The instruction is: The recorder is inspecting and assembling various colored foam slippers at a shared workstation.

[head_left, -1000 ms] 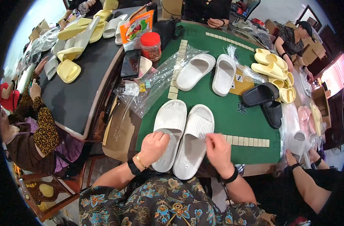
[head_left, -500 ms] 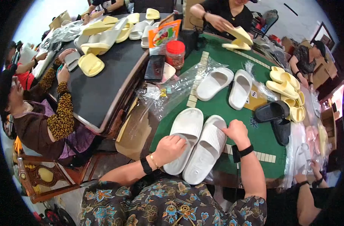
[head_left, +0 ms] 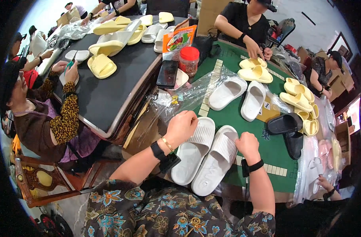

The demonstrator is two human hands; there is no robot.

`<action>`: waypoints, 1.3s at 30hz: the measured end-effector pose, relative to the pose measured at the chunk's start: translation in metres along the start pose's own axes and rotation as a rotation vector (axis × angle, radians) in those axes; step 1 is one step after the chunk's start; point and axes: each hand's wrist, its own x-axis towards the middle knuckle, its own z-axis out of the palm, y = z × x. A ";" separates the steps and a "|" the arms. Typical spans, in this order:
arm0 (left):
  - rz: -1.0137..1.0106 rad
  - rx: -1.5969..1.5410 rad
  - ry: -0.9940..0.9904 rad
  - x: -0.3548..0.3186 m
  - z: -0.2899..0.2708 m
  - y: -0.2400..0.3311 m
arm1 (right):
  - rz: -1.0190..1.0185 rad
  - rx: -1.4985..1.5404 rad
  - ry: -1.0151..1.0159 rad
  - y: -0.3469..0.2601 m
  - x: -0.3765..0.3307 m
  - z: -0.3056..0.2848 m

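Note:
Two white slippers lie side by side in front of me, toes away: a left slipper (head_left: pixel 187 163) and a right slipper (head_left: pixel 211 173), both with ribbed straps. My left hand (head_left: pixel 183 127) is closed, fingers curled together at the outer left edge of the left slipper's strap. Whatever its fingertips may hold is hidden. Beside the right slipper, my right hand (head_left: pixel 248 145) is closed with its thumb and fingers on the strap's outer edge.
Beyond lie another white slipper pair (head_left: pixel 228 93), black slippers (head_left: pixel 285 124) and yellow slippers (head_left: pixel 297 96). Clear plastic (head_left: pixel 184 103), a phone (head_left: pixel 167 74) and a red-lidded jar (head_left: pixel 189 61) are at left. Co-workers sit around; one handles yellow slippers (head_left: pixel 255 72) across the green table (head_left: pixel 243 124).
My left hand has moved from over the left slipper's footbed up to its strap's outer edge. My right hand stays at the right slipper. Across the table, a co-worker's yellow slipper has come down.

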 end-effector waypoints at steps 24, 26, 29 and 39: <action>-0.085 -0.030 -0.704 -0.054 0.071 -0.006 | -0.289 0.708 0.242 -0.011 0.025 0.009; 0.212 0.013 -0.423 -0.051 0.076 -0.014 | -0.320 1.015 0.070 -0.018 0.030 0.010; 0.015 -0.025 -0.662 -0.037 0.083 -0.013 | -0.261 0.955 0.068 -0.028 0.036 0.018; 0.193 0.050 -0.644 -0.057 0.036 0.007 | -0.291 0.683 -0.157 -0.030 0.008 0.006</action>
